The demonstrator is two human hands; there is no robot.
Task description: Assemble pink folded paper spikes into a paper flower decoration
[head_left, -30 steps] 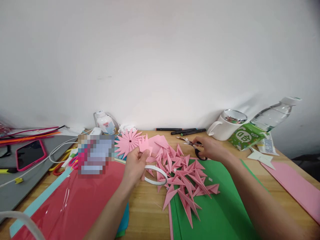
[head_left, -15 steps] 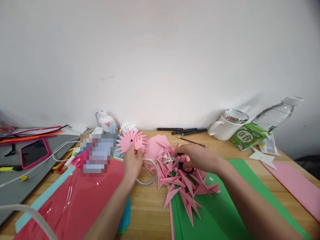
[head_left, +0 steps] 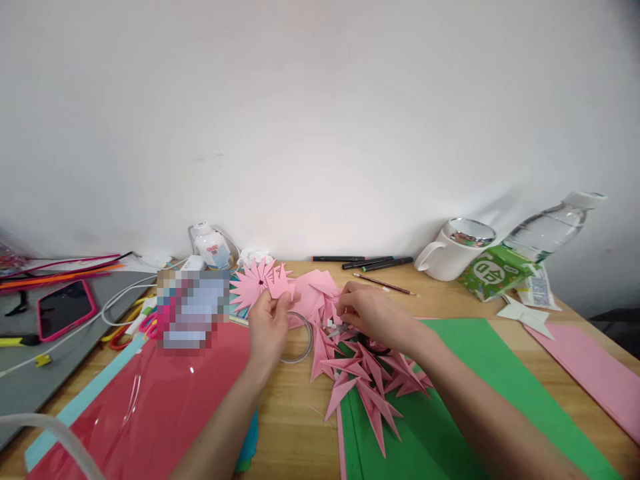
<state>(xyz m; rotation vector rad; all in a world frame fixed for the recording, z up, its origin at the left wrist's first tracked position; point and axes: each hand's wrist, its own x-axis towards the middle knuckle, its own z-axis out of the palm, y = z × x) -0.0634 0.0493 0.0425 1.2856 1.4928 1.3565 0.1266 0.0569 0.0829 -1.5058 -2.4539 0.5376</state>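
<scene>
My left hand [head_left: 269,327] is closed, pinching a pointed piece of folded pink paper [head_left: 281,285] between thumb and fingers. Just right of that hand is a roll of clear tape [head_left: 299,359]; whether the fingers touch it I cannot tell. Over the left part of a pile of folded pink paper pieces [head_left: 373,400], my right hand [head_left: 373,313] has its fingertips drawn together; anything between them is too small to make out. Below this hand lie scissors [head_left: 376,347], their dark handles partly hidden. A round, many-pointed pink paper piece [head_left: 250,283] lies behind my left hand.
Green sheets [head_left: 450,400] lie under the pile, and red sheets [head_left: 165,393] at left. Black markers [head_left: 385,263] and a pencil [head_left: 385,284] lie toward the wall. A white mug [head_left: 455,253], green packet [head_left: 495,270] and bottle [head_left: 547,227] stand right.
My right hand has let go of the scissors and moved left, leaving them on the pile. My left hand has turned the folded pink paper, raising it a little.
</scene>
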